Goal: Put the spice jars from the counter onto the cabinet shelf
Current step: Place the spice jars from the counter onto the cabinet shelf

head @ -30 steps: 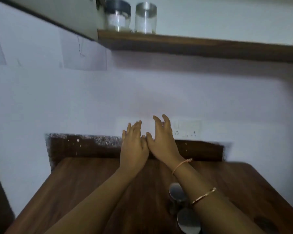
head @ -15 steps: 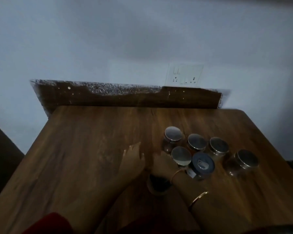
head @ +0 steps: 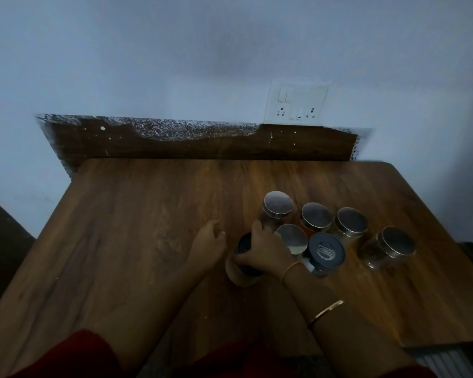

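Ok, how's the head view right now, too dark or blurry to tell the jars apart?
Head view: dim and bluish, wide-angle bowing at the counter edges; steel lids catch faint sheen; right hand covers the dark-lidded jar, its contents unreadable.

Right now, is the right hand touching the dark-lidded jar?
Touching. The head view shows the right hand draped over the dark-lidded jar, fingers wrapping its lid.

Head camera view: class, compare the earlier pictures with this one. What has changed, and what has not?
The view tipped down from shelf to counter. The right hand closed over the dark-lidded jar; the left hand came down beside it. The six other jars have not moved.
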### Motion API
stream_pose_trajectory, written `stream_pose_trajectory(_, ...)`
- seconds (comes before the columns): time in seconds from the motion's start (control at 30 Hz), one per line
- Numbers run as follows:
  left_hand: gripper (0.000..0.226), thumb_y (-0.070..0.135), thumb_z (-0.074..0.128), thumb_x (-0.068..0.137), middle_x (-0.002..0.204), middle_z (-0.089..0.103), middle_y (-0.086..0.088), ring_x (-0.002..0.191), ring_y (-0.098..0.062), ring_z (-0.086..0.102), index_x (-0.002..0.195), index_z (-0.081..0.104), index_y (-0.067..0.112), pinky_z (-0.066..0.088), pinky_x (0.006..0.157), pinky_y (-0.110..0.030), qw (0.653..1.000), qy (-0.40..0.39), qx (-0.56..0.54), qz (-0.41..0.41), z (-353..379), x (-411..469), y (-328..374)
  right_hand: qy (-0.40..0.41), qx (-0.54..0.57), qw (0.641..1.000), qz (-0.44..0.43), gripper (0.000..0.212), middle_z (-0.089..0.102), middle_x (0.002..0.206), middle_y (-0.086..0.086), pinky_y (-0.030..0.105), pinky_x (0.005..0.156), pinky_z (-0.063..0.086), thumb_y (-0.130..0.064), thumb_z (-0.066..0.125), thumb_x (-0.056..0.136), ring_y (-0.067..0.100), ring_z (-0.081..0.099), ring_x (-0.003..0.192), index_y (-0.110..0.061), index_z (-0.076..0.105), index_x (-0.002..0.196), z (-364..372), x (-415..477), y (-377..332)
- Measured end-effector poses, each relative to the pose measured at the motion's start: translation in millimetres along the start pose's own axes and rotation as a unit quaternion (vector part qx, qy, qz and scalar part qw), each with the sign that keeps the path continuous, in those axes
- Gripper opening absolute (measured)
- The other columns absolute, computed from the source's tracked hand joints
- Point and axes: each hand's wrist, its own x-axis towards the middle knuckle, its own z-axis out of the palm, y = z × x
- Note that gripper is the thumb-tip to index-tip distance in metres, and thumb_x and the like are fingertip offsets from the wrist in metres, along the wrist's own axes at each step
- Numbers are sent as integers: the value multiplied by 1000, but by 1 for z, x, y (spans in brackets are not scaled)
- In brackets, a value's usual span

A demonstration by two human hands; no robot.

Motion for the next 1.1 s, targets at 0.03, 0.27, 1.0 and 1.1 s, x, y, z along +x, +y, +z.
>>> stream_pose_trajectory(0.03, 45, 20, 44, 99, 140, 47, -7, 127, -22, 46, 142, 38, 9, 40, 96, -30, 999, 9, -26, -18, -3, 2, 3, 5, 15, 1000, -15, 71, 47, 127, 10, 38, 93, 46, -54, 70, 72, 30, 47, 118, -15, 38, 122, -11, 2, -4)
stream_pose_trajectory(0.27, 32, 34, 40, 100, 89, 64, -13, 81, -24, 62, 102, 60, 8, 52, 77, -39, 929, -52, -344, -127, -42, 17, 31, 62, 126, 980, -141, 68, 43, 125, 4, 31, 91, 47, -47, 77, 70, 20, 49, 112, -21, 44, 123, -91, 4, -40)
stream_pose_trajectory(1.0, 100, 45, 88, 52, 133, 53, -23, 118, -41, 55, 136, 46, 11, 49, 94, -52, 767, -253, -576, 125, -106, -2, 150, 241, 428, 836, -244, 56, 49, 134, -3, 25, 82, 57, -42, 68, 77, 18, 57, 117, -31, 44, 126, -222, 10, -56)
stream_pose_trajectory(1.1, 99, 39, 92, 47, 129, 58, -22, 114, -36, 60, 130, 50, 6, 48, 95, -51, 774, -193, -577, 173, -108, -6, 168, 252, 475, 810, -234, 50, 55, 123, 4, 41, 87, 57, -38, 65, 83, 21, 64, 106, -25, 45, 126, -228, 12, -59)
